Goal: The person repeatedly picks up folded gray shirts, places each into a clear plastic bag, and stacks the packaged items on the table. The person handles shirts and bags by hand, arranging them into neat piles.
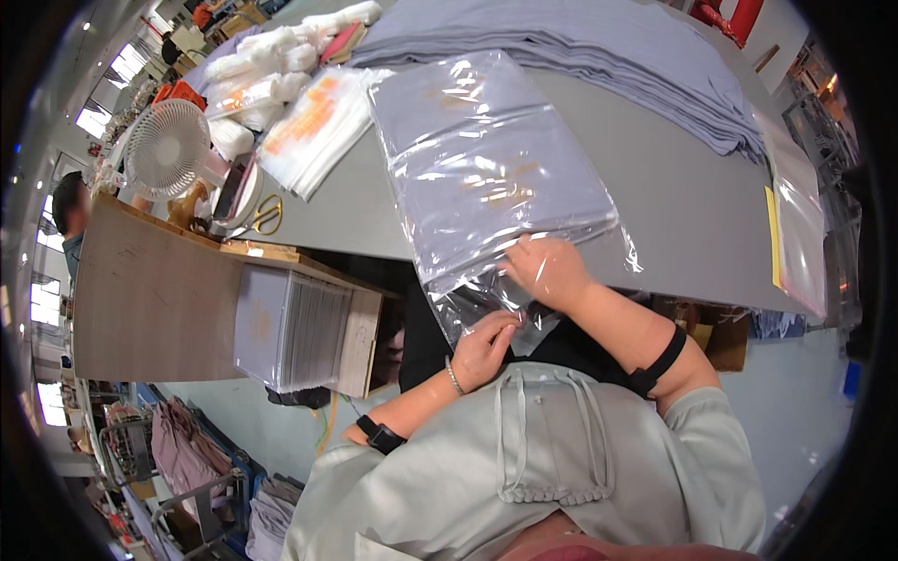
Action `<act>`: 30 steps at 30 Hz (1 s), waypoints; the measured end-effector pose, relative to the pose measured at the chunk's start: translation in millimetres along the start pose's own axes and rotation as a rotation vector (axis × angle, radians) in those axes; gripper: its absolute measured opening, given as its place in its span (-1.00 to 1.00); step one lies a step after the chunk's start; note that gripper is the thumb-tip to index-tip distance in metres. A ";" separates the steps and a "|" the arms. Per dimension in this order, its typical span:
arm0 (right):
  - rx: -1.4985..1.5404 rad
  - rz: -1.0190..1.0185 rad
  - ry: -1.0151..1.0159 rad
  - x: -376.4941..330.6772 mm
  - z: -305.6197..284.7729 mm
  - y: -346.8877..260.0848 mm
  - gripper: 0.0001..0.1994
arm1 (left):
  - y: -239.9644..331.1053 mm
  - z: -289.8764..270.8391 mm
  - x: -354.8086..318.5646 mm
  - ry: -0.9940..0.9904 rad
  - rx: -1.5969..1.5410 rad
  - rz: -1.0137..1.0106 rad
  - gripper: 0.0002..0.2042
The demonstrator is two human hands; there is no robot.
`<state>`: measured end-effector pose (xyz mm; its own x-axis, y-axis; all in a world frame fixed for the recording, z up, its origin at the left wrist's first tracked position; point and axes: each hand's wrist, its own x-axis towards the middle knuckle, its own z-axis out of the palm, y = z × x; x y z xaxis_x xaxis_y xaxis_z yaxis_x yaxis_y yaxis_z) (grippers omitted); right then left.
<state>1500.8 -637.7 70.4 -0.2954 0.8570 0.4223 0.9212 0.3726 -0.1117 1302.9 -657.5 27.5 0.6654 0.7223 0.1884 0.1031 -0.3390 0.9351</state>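
Observation:
A clear plastic bag [524, 290] with folded lavender fabric [472, 140] inside lies on the grey table in front of me. Its near end hangs loosely over the table's edge. My left hand [482, 351] is closed on that loose plastic, fingers pressed together, close to my body. Higher up and to the right, my right hand [550, 271] grips the bag with curled fingers near the fabric's lower edge. Part of what its fingertips pinch is hidden.
A pile of lavender fabric pieces [580, 47] covers the table's far side. At left are flat plastic bags [318, 126], white rolled bundles [271, 61], scissors [267, 217] and a white fan [168, 150]. Below, bagged pieces [295, 327] stand in a wooden box. Clear plastic sheets [795, 224] lie far right.

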 end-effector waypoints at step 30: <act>0.073 -0.193 -0.011 -14.1 -3.8 -4.1 -0.65 | -1.5 -46.3 13.6 0.062 -1.458 -0.542 -0.56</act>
<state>1502.2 -652.7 68.3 -0.4679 0.7708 0.4323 0.8264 0.5550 -0.0951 1277.5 -619.2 42.5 0.7534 0.5955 -0.2789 -0.4934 0.7924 0.3588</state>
